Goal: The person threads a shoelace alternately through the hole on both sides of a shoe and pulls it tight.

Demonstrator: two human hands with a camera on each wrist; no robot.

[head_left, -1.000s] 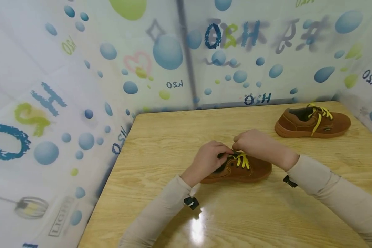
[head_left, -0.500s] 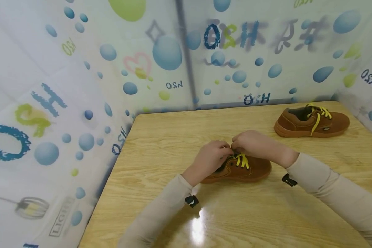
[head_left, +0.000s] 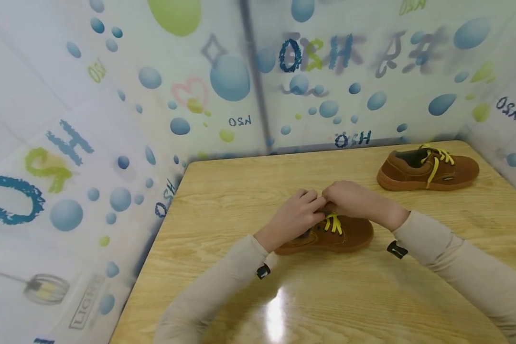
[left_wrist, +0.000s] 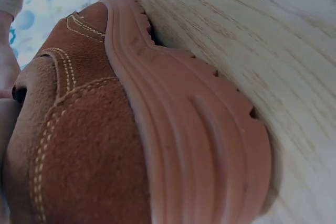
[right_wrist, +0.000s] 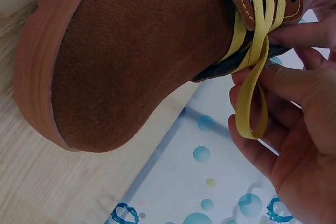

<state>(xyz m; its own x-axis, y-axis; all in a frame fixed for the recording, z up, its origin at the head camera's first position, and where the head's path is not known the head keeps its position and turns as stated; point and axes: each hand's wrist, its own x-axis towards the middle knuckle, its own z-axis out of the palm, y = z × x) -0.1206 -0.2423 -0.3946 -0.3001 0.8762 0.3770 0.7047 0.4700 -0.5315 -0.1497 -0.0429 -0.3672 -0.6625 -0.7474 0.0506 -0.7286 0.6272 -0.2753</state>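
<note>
A brown suede shoe (head_left: 350, 236) with yellow laces stands on the table, its toe to the right. My left hand (head_left: 298, 215) bends over the shoe's opening, fingers at the top of the lacing. Against it, my right hand (head_left: 354, 198) is bent down over the tongue. In the right wrist view the right hand (right_wrist: 302, 124) holds the yellow shoelace (right_wrist: 260, 51) between thumb and fingers, and a loop hangs in front of its fingers. Left-hand fingers (right_wrist: 307, 35) reach in at the lace there. The left wrist view shows the shoe's heel (left_wrist: 94, 156) and ridged sole.
Another brown shoe (head_left: 430, 169) with yellow laces stands at the back right of the wooden table (head_left: 241, 181). A patterned cloth wall (head_left: 327, 114) rises behind the table, and another runs along the left side.
My left hand has shifted slightly up and right, its fingers closing in against the right hand and covering more of the shoe's opening. The right hand has barely moved.
</note>
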